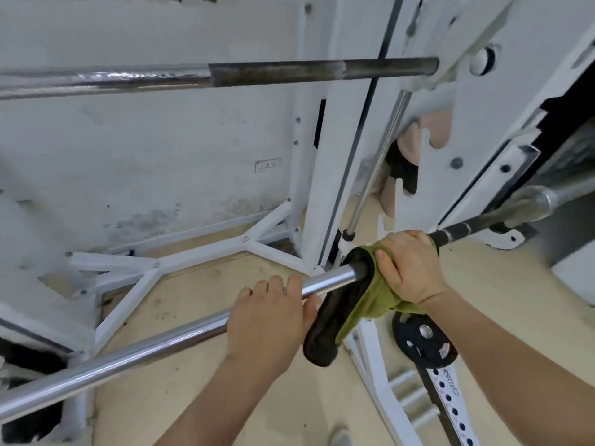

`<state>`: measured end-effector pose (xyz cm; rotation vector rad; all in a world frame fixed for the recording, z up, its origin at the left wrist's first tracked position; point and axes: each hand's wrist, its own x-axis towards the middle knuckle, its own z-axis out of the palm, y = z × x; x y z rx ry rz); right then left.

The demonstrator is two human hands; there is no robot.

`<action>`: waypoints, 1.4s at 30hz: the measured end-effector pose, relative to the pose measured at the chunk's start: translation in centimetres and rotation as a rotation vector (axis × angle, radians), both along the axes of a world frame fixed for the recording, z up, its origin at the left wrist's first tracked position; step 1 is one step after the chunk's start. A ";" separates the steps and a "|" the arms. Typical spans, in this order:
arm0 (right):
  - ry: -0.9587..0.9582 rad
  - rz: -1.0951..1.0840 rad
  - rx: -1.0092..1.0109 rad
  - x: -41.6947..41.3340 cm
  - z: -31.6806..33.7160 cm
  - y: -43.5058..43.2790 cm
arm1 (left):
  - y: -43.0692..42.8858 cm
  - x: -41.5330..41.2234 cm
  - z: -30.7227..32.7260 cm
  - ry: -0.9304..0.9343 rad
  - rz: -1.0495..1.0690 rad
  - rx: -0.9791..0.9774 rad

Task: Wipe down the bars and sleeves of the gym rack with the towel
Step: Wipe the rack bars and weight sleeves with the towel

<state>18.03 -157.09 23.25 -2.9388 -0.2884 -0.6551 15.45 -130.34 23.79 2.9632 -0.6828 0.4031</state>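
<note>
Barbell sleeve point(128, 352) is clear leftward from the left hand point(270, 317). Other way blocked: black disc point(331, 320) on the bar, right hand point(409, 268) gripping towel point(370, 304) just past it. Rack upright point(325, 175) close behind; upper bar point(289, 72) well above.

We have one wide-angle view from the head, facing forward and down, close above the left hand point(270, 317) and right hand point(409, 268) on the bar point(128, 352), with the rack upright point(325, 188) ahead and the floor point(193, 397) beneath.

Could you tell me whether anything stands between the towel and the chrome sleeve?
Yes. A black plate on the bar sits between the towel, gripped by the right hand, and the sleeve that the left hand holds.
</note>
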 end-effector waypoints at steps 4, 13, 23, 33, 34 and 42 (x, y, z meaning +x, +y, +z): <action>-0.028 -0.017 -0.037 1.6 -0.4 -7.7 | -8.3 0.8 0.4 0.021 0.008 -0.056; -0.061 -0.319 0.241 2.5 -0.1 -13.2 | -22.9 1.8 2.0 0.179 -0.238 -0.150; 0.226 0.283 0.126 -1.5 1.3 -6.9 | -21.4 4.7 4.9 0.364 -0.023 -0.553; 0.214 -0.592 0.237 -0.4 3.9 -26.9 | -28.9 6.8 2.8 0.189 -0.113 0.220; 0.243 -0.583 0.218 -0.1 3.6 -27.6 | -30.0 7.0 2.8 0.158 -0.114 0.223; 0.091 -0.400 -0.076 2.8 4.2 -33.1 | -38.5 8.5 2.3 0.062 -0.212 -0.005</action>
